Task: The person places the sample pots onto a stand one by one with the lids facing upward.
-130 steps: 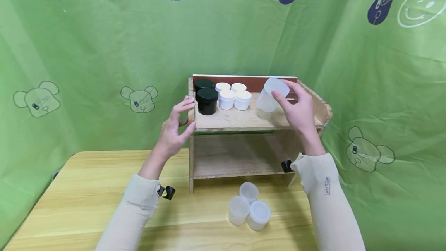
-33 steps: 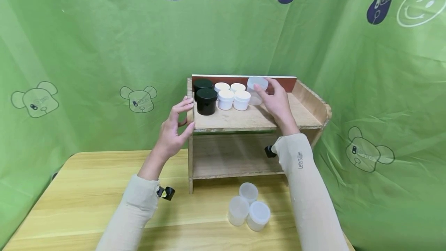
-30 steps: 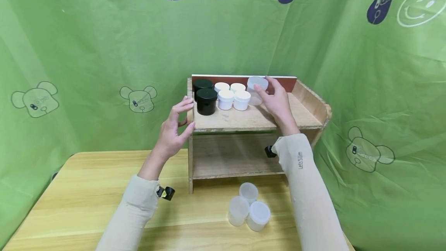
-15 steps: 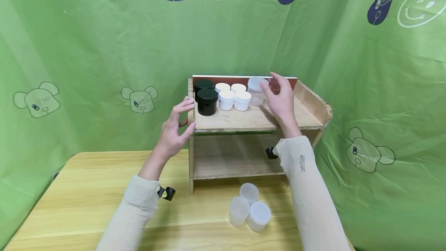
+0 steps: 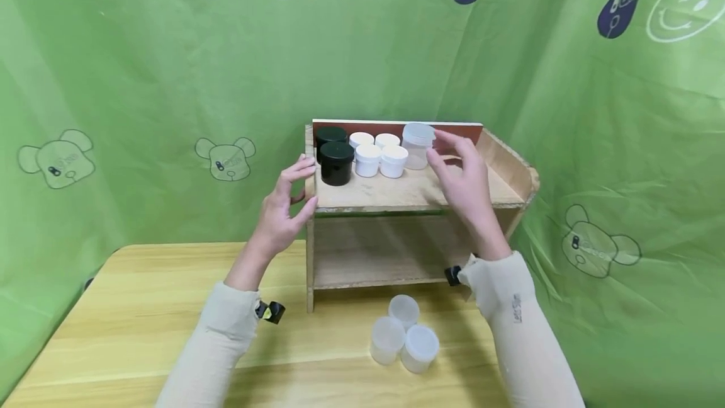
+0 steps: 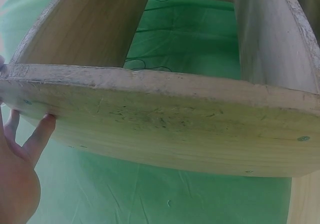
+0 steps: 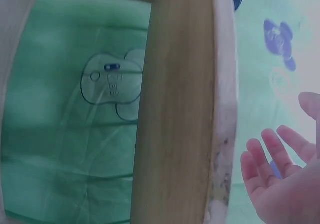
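On the top board of a small wooden shelf [image 5: 419,191], a frosted clear jar [image 5: 417,147] with a lid stands upright beside the white jars. Just to its right is my right hand [image 5: 466,178], thumb and fingers spread, holding nothing; the index fingertip overlaps the lid's edge in the head view. The right wrist view shows this hand [image 7: 285,184] with its fingers loosely bent. My left hand [image 5: 281,206] grips the shelf's left side panel, the thumb at its front edge. In the left wrist view, fingertips [image 6: 49,119] rest against the panel's outer face.
Two black jars [image 5: 337,165] and several white jars [image 5: 393,162] stand in pairs at the shelf's left. On the table [image 5: 170,320] in front, three more frosted jars [image 5: 420,348] are clustered. A green printed curtain [image 5: 170,80] surrounds the table.
My right hand carried the frosted jar left, set it down beside the white jars and let go. Since then the hand has drawn back slightly right and down. The left hand stayed.
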Demonstrator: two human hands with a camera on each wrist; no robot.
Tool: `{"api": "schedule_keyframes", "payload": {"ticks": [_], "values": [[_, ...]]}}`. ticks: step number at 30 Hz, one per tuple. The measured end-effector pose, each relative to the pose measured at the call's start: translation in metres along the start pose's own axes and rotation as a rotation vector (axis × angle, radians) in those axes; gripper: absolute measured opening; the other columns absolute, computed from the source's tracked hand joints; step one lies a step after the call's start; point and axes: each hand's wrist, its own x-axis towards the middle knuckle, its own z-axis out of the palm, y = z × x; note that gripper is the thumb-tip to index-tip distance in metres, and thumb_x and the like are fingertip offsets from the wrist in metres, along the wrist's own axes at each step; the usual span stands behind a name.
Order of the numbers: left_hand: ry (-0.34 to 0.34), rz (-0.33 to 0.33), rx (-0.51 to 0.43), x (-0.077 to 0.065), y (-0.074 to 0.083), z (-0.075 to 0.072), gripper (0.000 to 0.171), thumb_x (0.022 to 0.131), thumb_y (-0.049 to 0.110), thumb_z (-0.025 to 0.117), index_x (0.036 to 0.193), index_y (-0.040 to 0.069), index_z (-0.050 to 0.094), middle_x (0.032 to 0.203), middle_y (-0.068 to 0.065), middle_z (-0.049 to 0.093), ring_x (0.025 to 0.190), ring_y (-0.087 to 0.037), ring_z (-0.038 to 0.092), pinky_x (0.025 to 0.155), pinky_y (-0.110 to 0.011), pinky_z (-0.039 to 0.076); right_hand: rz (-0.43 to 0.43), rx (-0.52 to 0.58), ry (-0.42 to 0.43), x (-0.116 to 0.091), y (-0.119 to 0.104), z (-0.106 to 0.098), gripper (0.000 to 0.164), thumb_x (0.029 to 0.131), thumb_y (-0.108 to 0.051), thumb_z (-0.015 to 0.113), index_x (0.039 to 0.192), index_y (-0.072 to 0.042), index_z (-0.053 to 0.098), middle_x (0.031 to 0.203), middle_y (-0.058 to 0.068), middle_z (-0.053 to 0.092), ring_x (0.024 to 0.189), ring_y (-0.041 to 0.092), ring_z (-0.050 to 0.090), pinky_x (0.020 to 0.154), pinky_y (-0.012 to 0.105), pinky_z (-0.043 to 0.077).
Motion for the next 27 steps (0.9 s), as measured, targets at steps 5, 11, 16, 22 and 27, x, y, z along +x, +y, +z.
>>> {"api": "schedule_keyframes", "payload": {"ticks": [5, 11, 16, 22, 27], "values": [[0.000, -0.002, 0.001, 0.000, -0.001, 0.001, 0.055, 0.097, 0.014, 0.063, 0.149, 0.017, 0.043, 0.166, 0.001, 0.038, 0.158, -0.019, 0.028, 0.109, -0.051, 0.055, -0.056, 0.001, -0.048, -0.038, 0.000, -0.005, 0.042, 0.101, -0.017, 0.066, 0.141, -0.005, 0.061, 0.128, 0.016, 0.066, 0.114, 0.024, 0.061, 0.103, 0.037, 0.054], [0.000, -0.005, 0.006, 0.000, 0.000, 0.001, 0.055, 0.097, 0.015, 0.062, 0.149, 0.017, 0.043, 0.166, 0.001, 0.038, 0.158, -0.019, 0.029, 0.109, -0.049, 0.055, -0.140, -0.076, -0.064, -0.086, 0.013, -0.008, 0.041, 0.095, -0.006, 0.071, 0.136, -0.010, 0.066, 0.124, 0.012, 0.070, 0.113, 0.011, 0.059, 0.105, 0.016, 0.045], [-0.003, 0.000, 0.013, 0.000, 0.000, 0.001, 0.055, 0.097, 0.015, 0.062, 0.148, 0.017, 0.043, 0.167, 0.001, 0.037, 0.158, -0.019, 0.028, 0.109, -0.050, 0.055, -0.186, -0.064, -0.063, -0.118, 0.026, -0.014, 0.042, 0.091, 0.002, 0.073, 0.132, -0.007, 0.069, 0.124, 0.011, 0.070, 0.115, 0.000, 0.057, 0.106, 0.010, 0.043], [-0.001, -0.005, 0.014, 0.000, 0.000, 0.002, 0.055, 0.097, 0.016, 0.062, 0.148, 0.017, 0.043, 0.166, 0.002, 0.038, 0.158, -0.019, 0.028, 0.109, -0.050, 0.055, -0.125, -0.031, -0.159, -0.152, 0.050, -0.016, 0.041, 0.092, 0.004, 0.071, 0.131, -0.006, 0.069, 0.121, 0.009, 0.070, 0.108, 0.001, 0.061, 0.096, 0.010, 0.052], [0.002, -0.008, 0.014, 0.000, 0.000, 0.001, 0.055, 0.097, 0.016, 0.062, 0.148, 0.018, 0.043, 0.166, 0.003, 0.038, 0.158, -0.019, 0.028, 0.108, -0.053, 0.055, -0.010, -0.012, -0.251, -0.182, 0.077, -0.013, 0.039, 0.095, -0.001, 0.070, 0.133, -0.007, 0.067, 0.121, 0.011, 0.069, 0.106, 0.007, 0.064, 0.093, 0.010, 0.054]]}}
